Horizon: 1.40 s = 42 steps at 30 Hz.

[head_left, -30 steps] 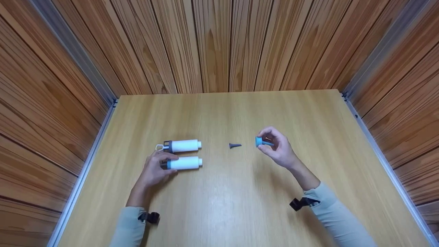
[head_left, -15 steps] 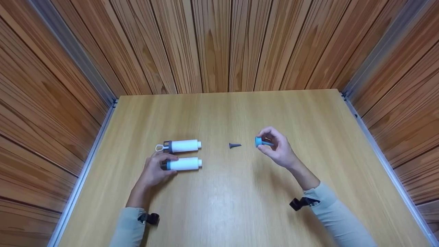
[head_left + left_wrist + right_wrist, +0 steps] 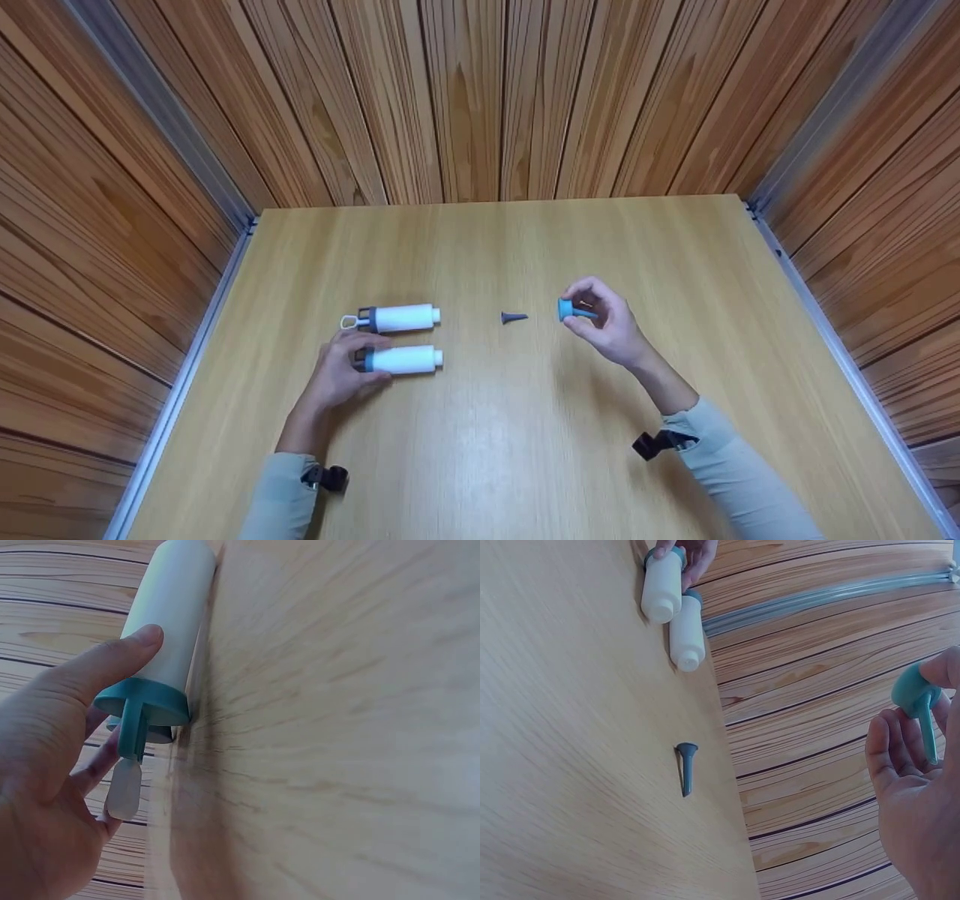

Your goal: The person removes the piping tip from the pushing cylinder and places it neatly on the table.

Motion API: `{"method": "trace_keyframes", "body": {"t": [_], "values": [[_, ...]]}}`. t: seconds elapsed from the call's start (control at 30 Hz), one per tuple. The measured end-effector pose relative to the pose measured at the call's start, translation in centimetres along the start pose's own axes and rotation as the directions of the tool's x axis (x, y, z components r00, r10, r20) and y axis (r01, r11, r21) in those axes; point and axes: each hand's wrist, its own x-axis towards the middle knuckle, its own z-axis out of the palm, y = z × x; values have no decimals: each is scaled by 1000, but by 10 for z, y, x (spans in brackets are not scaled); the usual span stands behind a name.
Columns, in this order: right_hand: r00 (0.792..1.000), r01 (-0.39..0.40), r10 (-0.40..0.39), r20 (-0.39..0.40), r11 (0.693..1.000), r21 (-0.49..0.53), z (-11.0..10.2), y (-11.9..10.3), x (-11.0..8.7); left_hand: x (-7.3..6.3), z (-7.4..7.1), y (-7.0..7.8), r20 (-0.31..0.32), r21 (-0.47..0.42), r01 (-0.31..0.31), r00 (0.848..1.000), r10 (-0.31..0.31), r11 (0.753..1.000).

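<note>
Lying on the table, the nearer hand pump (image 3: 405, 360) has a white barrel, a teal collar and a pale pull handle (image 3: 124, 789). My left hand (image 3: 341, 367) holds it at the collar end, thumb along the barrel in the left wrist view. Just beyond lies a second white hand pump (image 3: 405, 318), with a dark collar and a ring handle. On the right, my right hand (image 3: 609, 322) pinches a teal nozzle (image 3: 915, 694) by its wide cap, above the table; its thin spout points back to the palm. A dark blue-grey nozzle (image 3: 514, 318) lies between the hands.
The wooden table (image 3: 480, 450) is bounded by plank walls (image 3: 472, 105) at the back and both sides. Metal rails (image 3: 847, 337) run along its side edges. Each wrist wears a small black camera (image 3: 334, 478).
The nearer pump has shifted very slightly towards me under my left hand. My right hand keeps the teal nozzle in nearly the same place.
</note>
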Motion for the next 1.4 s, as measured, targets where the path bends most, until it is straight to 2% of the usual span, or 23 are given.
{"method": "trace_keyframes", "body": {"t": [0.17,0.5,0.63,0.73,0.83,0.9,0.97,1.13,1.4], "values": [[1000,9,-9,8,1000,-2,-1,1,0,0,-1,3,-1,16,-15,1000,15,1000],[1000,4,-4,3,1000,3,-1,7,-6,1,-2,11,-11,32,-128,992,128,991],[1000,-3,3,5,1000,15,1,11,-10,0,-1,13,-45,32,-147,988,148,989],[1000,3,-3,3,1000,29,3,14,-11,1,0,17,-97,37,-195,976,197,980],[1000,9,-9,3,999,45,4,16,-12,3,1,23,-158,31,-280,947,281,960],[1000,7,-7,4,998,56,6,17,-12,5,2,28,-188,21,-318,930,316,948],[1000,6,-7,8,998,56,6,18,-12,7,3,34,-207,-3,-323,926,315,946],[1000,11,-11,10,999,48,9,20,-12,11,4,52,-216,-80,-262,947,240,962],[1000,12,-11,-9,999,51,18,20,-10,18,13,83,-232,-114,-277,941,246,954]]}}
